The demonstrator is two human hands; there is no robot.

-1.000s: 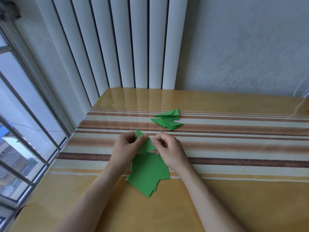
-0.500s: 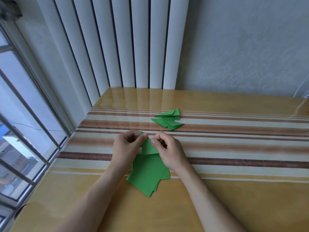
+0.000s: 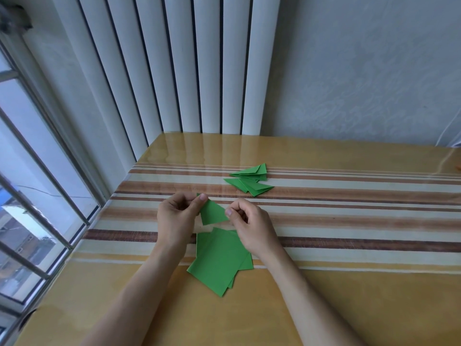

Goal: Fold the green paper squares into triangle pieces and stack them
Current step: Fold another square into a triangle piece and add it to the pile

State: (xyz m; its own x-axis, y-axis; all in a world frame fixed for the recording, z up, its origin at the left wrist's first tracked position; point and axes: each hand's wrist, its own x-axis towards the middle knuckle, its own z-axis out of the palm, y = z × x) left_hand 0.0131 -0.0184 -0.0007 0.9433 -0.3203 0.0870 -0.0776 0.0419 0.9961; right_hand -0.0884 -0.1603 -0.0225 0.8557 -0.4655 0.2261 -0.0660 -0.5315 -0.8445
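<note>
- Head view, left side: window (image 3: 37,196) with bars; white radiator (image 3: 174,66) behind the table (image 3: 349,308).
- Left hand (image 3: 175,216): raised just above the table, fingers curled, thumb and forefinger pinching the upper-left corner of the held piece (image 3: 212,212).
- Held piece: one green paper, partly folded, suspended between both hands above the striped cloth (image 3: 349,221). Whether its fold is complete cannot be told.
- Squares (image 3: 219,260): a loose pile of unfolded sheets, lying flat just below the hands and fanned at the corners. Exact count cannot be read.
- Right hand (image 3: 249,226): fingers curled, thumb and fingertips gripping the right edge of the held piece; wrist over the pile.
- Triangles (image 3: 249,181): several finished pieces, loosely overlapped beyond the hands and not squared up.
- Progress, as judged: task partly done. Remaining work: finish this fold, fold the remaining squares, align the stack.
</note>
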